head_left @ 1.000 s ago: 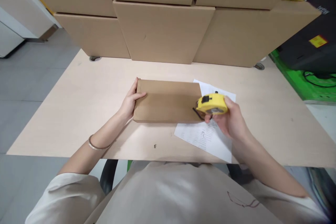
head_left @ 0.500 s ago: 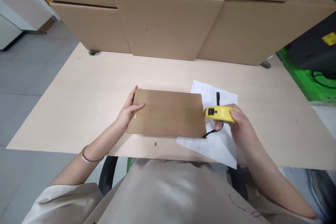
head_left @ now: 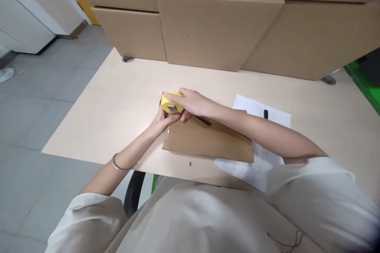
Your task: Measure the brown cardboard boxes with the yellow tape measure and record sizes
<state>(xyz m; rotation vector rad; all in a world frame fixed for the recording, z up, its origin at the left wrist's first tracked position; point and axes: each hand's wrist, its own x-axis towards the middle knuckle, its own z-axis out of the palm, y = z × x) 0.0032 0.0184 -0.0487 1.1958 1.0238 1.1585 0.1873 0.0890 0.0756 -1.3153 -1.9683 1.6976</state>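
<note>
A flat cardboard box lies on the table in front of me. At its far left corner, my right hand is wrapped around a yellow tape measure, whose black strap hangs over the box. My left hand grips the box's left end, its thumb on top right below the tape measure and its other fingers partly hidden. Whether any blade is pulled out of the tape measure does not show.
Printed paper sheets lie partly under the box, with a black pen-like object on them. Large cartons are stacked along the back of the table. Grey floor is at left.
My right hand has carried the tape measure from the box's right end across to its far left corner. My left hand stays at the left end. The view has shifted left.
</note>
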